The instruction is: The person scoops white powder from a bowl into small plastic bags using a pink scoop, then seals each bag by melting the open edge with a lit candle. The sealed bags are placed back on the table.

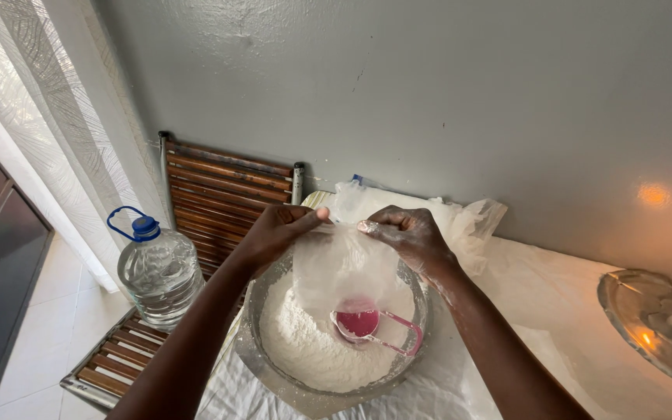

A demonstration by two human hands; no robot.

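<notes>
My left hand (274, 232) and my right hand (411, 236) both pinch the top edge of a thin clear plastic bag (344, 268), holding it up over a metal bowl (274, 365). The bowl holds a mound of white flour (305, 342). A pink measuring cup (361, 323) with a clear handle lies in the flour, under the bag's lower end. My right hand is dusted with flour.
A large clear water bottle (159, 271) with a blue cap stands on a wooden slatted chair (223, 194) at the left. More crumpled plastic bags (460, 222) lie behind the bowl on the white-covered table (554, 311). A metal tray (655, 327) with a lit candle sits at the right.
</notes>
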